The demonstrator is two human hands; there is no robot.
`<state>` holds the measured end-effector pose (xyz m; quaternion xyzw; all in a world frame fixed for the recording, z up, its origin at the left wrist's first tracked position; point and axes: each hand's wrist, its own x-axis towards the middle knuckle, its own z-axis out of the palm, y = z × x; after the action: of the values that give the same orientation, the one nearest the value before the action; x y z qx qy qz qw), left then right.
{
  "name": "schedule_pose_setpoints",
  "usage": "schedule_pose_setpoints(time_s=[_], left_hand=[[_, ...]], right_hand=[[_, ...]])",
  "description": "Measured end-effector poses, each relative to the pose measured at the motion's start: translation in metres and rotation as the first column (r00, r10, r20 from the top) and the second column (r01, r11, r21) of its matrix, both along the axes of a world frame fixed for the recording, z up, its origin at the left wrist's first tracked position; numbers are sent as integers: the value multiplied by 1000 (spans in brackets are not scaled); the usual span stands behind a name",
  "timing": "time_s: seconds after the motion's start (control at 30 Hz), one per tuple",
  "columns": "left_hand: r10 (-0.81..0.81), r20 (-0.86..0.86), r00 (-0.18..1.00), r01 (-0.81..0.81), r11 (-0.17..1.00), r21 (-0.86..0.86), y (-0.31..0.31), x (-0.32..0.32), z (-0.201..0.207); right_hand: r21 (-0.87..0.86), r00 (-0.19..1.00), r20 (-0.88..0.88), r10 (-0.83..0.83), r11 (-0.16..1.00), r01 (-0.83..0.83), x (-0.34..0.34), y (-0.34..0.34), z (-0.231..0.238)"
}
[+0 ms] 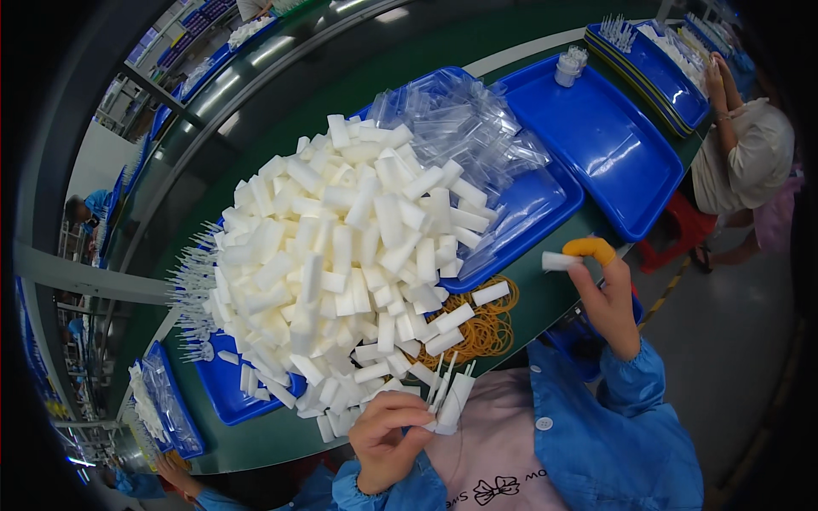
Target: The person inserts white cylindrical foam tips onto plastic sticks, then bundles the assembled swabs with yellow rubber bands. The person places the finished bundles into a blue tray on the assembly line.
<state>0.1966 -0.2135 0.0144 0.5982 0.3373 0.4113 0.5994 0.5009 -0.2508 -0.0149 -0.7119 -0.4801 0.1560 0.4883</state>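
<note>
My left hand (390,436) is closed on a white pronged plastic piece (440,390), whose several thin stems point up. A white foam tube (455,404) sits at the right side of that piece, apparently over one stem. Higher up on the right, my right hand (607,300) pinches a single white foam piece (559,261) between thumb and index finger. An orange finger cot (591,248) covers that index finger. Between and beyond my hands rises a large heap of white foam pieces (341,247), its near edge close to my left hand.
Orange rubber bands (486,328) lie by the heap on the green table (532,294). Clear plastic bags (456,128) fill a blue tray behind. An adjacent blue tray (596,136) holds a small white bundle (569,66). Pronged white pieces (194,285) stand left. A co-worker (745,153) sits right.
</note>
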Motion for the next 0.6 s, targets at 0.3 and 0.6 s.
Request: schedule_pose_setpoints(time_s=[0.3, 0.6], left_hand=[[-174, -176, 969, 218, 936, 276, 7, 11, 6], [-163, -224, 961, 228, 924, 306, 8, 11, 8]], right_hand=[[160, 595, -720, 358, 919, -360, -45, 3, 7], [146, 598, -715, 361, 915, -377, -46, 7, 6]])
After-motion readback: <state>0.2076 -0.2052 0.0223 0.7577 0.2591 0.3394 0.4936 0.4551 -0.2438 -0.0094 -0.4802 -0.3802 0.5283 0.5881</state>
